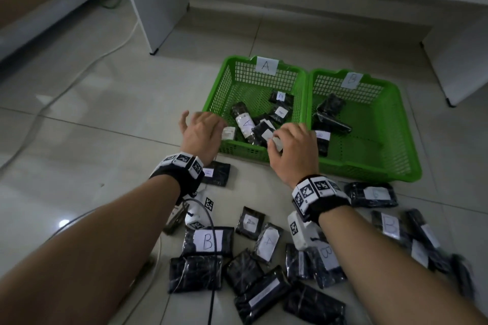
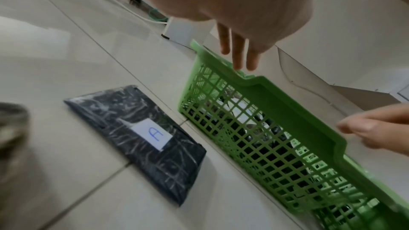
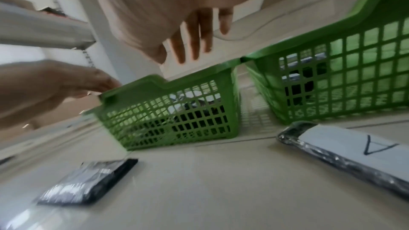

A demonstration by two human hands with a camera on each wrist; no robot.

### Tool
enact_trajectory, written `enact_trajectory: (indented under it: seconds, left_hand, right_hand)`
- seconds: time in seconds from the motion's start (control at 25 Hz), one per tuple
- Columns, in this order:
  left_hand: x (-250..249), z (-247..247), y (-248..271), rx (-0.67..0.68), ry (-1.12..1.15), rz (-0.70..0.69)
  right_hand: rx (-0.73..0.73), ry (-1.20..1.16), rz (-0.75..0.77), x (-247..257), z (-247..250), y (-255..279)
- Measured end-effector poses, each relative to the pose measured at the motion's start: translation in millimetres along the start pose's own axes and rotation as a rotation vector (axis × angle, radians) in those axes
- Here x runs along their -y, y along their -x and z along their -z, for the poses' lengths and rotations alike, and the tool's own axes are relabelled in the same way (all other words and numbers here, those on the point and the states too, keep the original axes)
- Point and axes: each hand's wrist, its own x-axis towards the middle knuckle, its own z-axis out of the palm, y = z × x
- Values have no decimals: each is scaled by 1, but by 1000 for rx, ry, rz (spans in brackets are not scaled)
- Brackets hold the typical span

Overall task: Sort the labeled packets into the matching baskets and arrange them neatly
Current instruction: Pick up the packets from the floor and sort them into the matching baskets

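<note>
Two green mesh baskets stand side by side on the tiled floor, basket A (image 1: 224, 84) on the left and basket B (image 1: 396, 119) on the right. Several black labeled packets (image 1: 247, 126) lie jumbled in basket A, and a few packets (image 1: 330, 111) lie in B. My left hand (image 1: 208, 124) hovers over A's front left rim, fingers straight and empty (image 2: 239, 53). My right hand (image 1: 290, 140) is over A's front right corner, fingers extended, holding nothing (image 3: 194, 41). An A packet (image 1: 215, 173) lies on the floor just under my left wrist (image 2: 141, 139).
Several loose packets marked A or B (image 1: 208, 241) are scattered on the floor in front of the baskets. A white cabinet leg (image 1: 155, 8) stands behind on the left, with a white cable (image 1: 79, 74) across the tiles. More white furniture (image 1: 462, 60) is at the right.
</note>
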Motion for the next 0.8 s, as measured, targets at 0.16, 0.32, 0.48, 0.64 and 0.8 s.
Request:
enact_trajectory:
  seconds: [0.16,0.32,0.48,0.64,0.8]
  left_hand:
    - [26,30,36,-40,19,120]
    - [61,54,93,349,-125,361]
    - [80,67,136,561,-261,259]
    - [79,68,136,635,-396,180]
    - [76,82,138,481,-257,131]
  right_hand:
    - [114,-141,296,43,-12,20]
    - [448,-126,193,77,-41,28]
    - [607,-21,168,93,-71,26]
    - [571,101,215,96,-83,28]
    - [532,168,237,85,-70,23]
